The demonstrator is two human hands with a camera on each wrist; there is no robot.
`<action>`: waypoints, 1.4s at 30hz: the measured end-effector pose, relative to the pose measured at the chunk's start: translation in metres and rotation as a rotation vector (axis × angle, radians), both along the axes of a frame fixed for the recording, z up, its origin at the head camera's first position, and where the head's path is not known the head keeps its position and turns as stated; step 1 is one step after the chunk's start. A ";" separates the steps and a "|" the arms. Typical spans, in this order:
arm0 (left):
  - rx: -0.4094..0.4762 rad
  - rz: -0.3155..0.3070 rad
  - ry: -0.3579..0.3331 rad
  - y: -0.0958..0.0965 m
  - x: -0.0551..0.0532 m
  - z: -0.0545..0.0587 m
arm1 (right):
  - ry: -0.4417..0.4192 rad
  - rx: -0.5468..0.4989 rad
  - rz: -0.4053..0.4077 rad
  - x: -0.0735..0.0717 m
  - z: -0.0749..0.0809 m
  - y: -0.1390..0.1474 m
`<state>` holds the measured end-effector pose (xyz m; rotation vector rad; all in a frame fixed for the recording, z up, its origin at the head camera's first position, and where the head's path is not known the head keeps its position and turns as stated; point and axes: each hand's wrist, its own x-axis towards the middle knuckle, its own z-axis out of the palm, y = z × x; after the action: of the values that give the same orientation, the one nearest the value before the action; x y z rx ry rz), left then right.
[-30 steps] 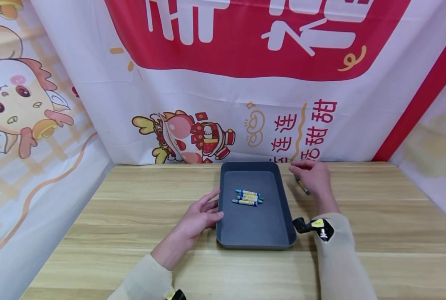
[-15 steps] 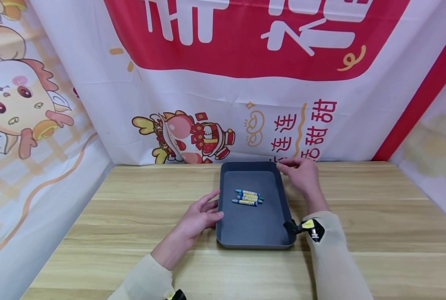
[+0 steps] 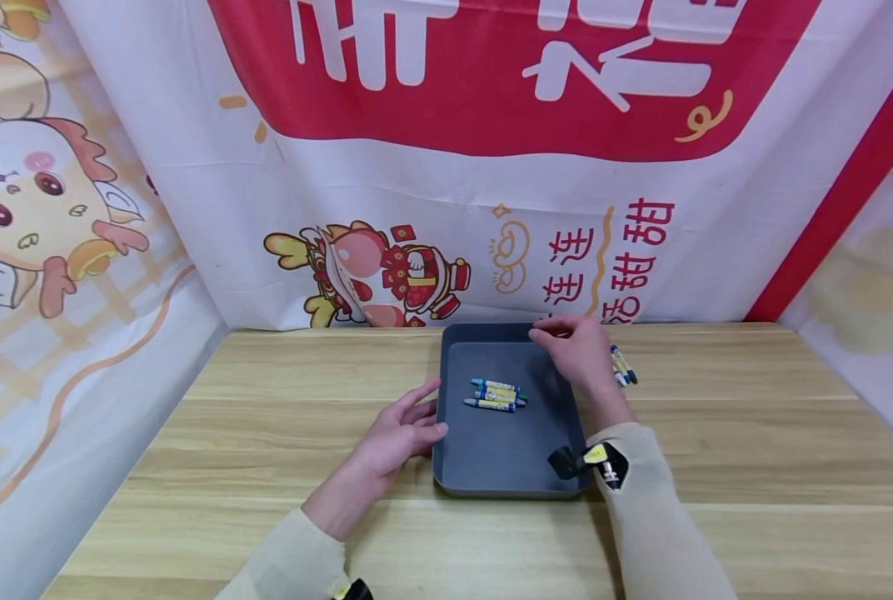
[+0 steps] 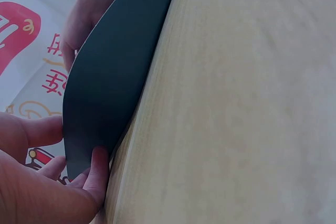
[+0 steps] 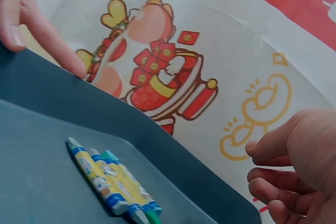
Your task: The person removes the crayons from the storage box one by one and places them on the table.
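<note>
A dark grey rectangular tray (image 3: 521,458) lies on the table, with several crayons (image 3: 496,396) in yellow and blue wrappers side by side on its floor. My left hand (image 3: 390,437) holds the tray's left side, thumb tip at the rim and a finger against the outer wall (image 4: 105,87). Over the tray's far right corner hovers my right hand (image 3: 585,358). In the right wrist view, that right hand (image 5: 294,169) has loosely bent fingers, with nothing visible between thumb and fingertips. Other crayons (image 3: 623,365) lie on the table just right of my right hand.
The wooden table (image 3: 304,375) ends at a printed cloth backdrop (image 3: 386,183) right behind the tray. A second cloth hangs along the left. A black wrist camera (image 3: 589,460) on the right sleeve overlaps the tray's right wall in the head view.
My right hand has moved left from the crayons on the table to above the tray's far right corner, uncovering those crayons. The left hand, tray and crayons inside have stayed put.
</note>
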<state>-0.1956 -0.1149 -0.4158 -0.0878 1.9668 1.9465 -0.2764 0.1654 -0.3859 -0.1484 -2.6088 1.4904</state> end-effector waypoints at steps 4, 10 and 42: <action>-0.003 0.001 -0.005 0.000 -0.002 -0.001 | 0.005 0.005 0.019 -0.001 0.001 -0.007; -0.005 0.001 -0.010 -0.001 -0.003 -0.003 | 0.039 0.022 0.048 0.001 0.003 -0.018; -0.006 -0.003 -0.012 -0.001 -0.004 -0.003 | 0.016 0.016 0.158 0.008 0.006 -0.037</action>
<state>-0.1992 -0.1158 -0.4183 -0.0975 1.9641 1.9341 -0.2686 0.1279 -0.3804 0.0735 -2.6741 1.5107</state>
